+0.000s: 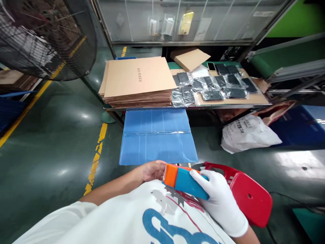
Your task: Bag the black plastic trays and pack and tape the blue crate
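Note:
In front of my chest, my gloved right hand (pixel 215 193) grips a tape dispenser (pixel 189 183) with a blue body and an orange, toothed end. That end points left. My bare left hand (pixel 154 170) is curled close against the toothed edge, its fingertips partly hidden, so what they pinch cannot be made out. Just beyond both hands, a blue corrugated sheet (pixel 158 147) with a crease across it extends from the table's front edge.
On the table stand a stack of flat cardboard (pixel 139 78), several bagged dark items (pixel 212 95), a phone (pixel 211 66) and a cardboard box (pixel 191 59). A red stool (pixel 251 200) is at my right, a white sack (pixel 248 134) under the table. A large fan (pixel 48 37) stands left.

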The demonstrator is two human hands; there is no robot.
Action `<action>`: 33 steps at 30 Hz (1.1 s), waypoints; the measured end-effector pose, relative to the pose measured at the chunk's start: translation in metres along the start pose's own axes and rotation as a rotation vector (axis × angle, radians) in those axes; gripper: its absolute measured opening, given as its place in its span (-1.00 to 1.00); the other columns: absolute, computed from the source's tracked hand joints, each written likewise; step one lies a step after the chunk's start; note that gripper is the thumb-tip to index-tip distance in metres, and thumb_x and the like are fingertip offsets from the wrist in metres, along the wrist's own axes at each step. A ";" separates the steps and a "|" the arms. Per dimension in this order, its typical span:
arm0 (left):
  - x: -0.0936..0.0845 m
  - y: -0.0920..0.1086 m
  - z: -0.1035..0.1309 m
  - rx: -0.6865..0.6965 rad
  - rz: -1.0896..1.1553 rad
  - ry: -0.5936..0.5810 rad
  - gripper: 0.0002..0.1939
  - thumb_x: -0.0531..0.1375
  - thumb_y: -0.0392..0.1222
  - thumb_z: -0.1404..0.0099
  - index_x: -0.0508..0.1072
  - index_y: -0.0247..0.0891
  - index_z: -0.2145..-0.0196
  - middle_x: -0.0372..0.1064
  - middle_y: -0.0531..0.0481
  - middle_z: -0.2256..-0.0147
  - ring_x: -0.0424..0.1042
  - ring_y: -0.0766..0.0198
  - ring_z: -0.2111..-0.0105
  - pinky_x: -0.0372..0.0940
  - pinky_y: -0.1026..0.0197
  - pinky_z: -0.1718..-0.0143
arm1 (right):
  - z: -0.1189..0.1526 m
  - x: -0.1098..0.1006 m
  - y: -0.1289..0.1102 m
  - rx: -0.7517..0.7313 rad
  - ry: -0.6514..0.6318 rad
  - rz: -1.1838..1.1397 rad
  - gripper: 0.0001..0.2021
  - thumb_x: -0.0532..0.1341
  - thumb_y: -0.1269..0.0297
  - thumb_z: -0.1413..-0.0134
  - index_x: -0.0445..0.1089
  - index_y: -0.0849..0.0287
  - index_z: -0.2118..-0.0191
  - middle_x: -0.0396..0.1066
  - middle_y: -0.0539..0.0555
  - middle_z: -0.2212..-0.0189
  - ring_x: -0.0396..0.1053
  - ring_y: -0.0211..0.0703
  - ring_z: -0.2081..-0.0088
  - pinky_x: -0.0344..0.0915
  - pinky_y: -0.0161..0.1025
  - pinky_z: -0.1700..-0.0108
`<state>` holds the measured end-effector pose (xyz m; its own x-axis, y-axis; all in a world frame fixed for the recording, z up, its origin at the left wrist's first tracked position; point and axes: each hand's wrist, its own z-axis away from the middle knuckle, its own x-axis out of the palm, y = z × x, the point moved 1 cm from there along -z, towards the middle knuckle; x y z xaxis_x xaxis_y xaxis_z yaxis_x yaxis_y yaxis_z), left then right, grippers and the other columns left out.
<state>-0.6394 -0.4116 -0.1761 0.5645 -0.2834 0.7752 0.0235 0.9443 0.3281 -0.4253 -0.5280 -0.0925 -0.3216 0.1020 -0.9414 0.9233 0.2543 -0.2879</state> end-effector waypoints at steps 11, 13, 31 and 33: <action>0.030 0.014 -0.033 0.006 -0.470 0.254 -0.54 0.44 0.07 0.19 0.57 -0.38 0.43 0.46 -0.05 0.56 0.41 0.31 0.57 0.29 0.29 0.49 | 0.040 0.001 -0.012 0.456 -0.176 -0.078 -0.68 0.12 0.03 -0.12 0.53 0.11 0.29 0.36 0.06 0.60 0.25 -0.23 0.60 0.05 -0.30 0.54; 0.039 0.038 -0.035 -0.015 -0.633 0.231 -0.54 0.44 0.09 0.19 0.58 -0.37 0.44 0.47 -0.06 0.55 0.42 0.30 0.56 0.30 0.28 0.49 | 0.039 -0.003 -0.018 0.733 -0.206 -0.220 -0.55 0.05 -0.02 -0.17 0.44 0.14 0.57 0.31 0.03 0.70 0.23 -0.26 0.66 0.01 -0.32 0.60; -0.041 0.139 -0.266 -0.050 -1.373 0.440 -0.81 0.36 -0.19 -0.03 0.47 -0.35 0.58 0.44 -0.03 0.59 0.40 0.33 0.57 0.35 0.22 0.41 | 0.128 0.171 0.014 0.930 -0.002 0.094 -0.57 0.18 0.38 0.07 0.43 -0.08 0.02 0.38 0.03 0.42 0.29 -0.19 0.53 0.08 -0.25 0.46; -0.051 0.143 -0.275 -0.010 -1.416 0.474 -0.82 0.33 -0.21 -0.06 0.47 -0.36 0.58 0.41 -0.01 0.61 0.38 0.36 0.58 0.34 0.23 0.41 | 0.120 0.178 0.033 0.905 0.014 0.093 -0.55 0.19 0.35 0.06 0.41 -0.11 -0.02 0.36 0.03 0.40 0.27 -0.19 0.52 0.02 -0.24 0.45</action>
<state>-0.4376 -0.2164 -0.3170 0.2774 -0.8647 -0.4187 0.7710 -0.0596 0.6340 -0.4272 -0.6171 -0.2907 -0.2344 0.0973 -0.9673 0.7560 -0.6073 -0.2442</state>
